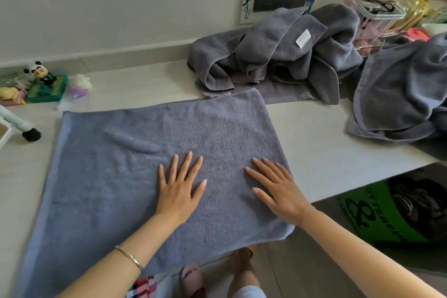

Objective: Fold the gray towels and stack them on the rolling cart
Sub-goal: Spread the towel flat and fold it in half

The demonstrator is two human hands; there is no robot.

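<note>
A gray towel is lying spread flat on the tabletop, its near edge hanging over the front. The left hand and right hand are resting palm-down on its right half, fingers straight and splayed, released and grasping nothing. Behind it a crumpled towel pile is sitting against the wall, another loose towel is lying at the right, and a panda figurine is standing far left.

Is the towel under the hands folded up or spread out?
Spread out: the gray towel lies flat under the left hand and right hand.
</note>
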